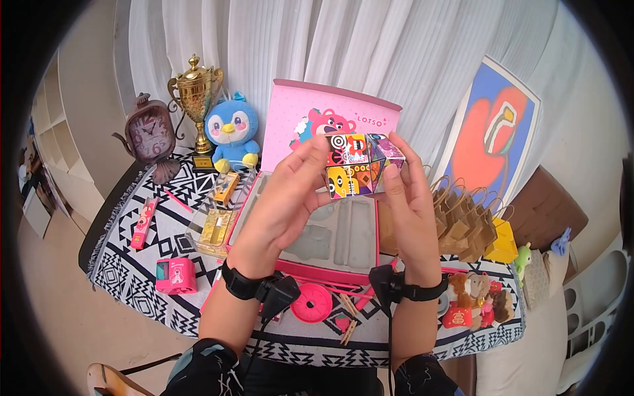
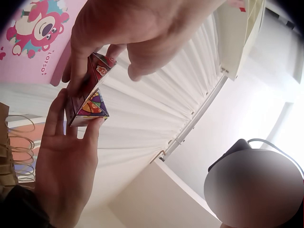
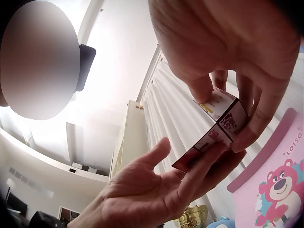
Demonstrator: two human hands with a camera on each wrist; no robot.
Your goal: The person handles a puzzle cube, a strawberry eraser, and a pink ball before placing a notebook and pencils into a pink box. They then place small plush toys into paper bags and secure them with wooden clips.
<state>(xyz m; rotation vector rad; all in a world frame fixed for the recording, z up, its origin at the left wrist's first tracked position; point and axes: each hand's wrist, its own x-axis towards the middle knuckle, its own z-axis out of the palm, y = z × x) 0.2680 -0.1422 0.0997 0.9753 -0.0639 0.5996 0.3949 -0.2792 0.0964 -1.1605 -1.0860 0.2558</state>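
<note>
Both hands hold a folding picture cube (image 1: 350, 166) above the open pink box, its faces printed with colourful cartoon patterns. My left hand (image 1: 290, 185) has its fingers along the cube's left side; in the right wrist view the left thumb (image 3: 160, 151) sticks out away from it. On the other side, my right hand (image 1: 415, 204) pinches the cube between thumb and fingers. A V-shaped gap between two parts of the folding cube (image 2: 92, 107) shows in the left wrist view. Parts of the cube are hidden behind the fingers.
Below is the pink box's grey moulded tray (image 1: 356, 231), its lid (image 1: 284, 125) standing up behind. A gold trophy (image 1: 198, 92), clock (image 1: 150, 129) and blue plush (image 1: 231, 129) stand back left; paper bags (image 1: 462, 224) stand right. Clothespins (image 1: 348, 330) and a pink spool (image 1: 312, 303) lie in front.
</note>
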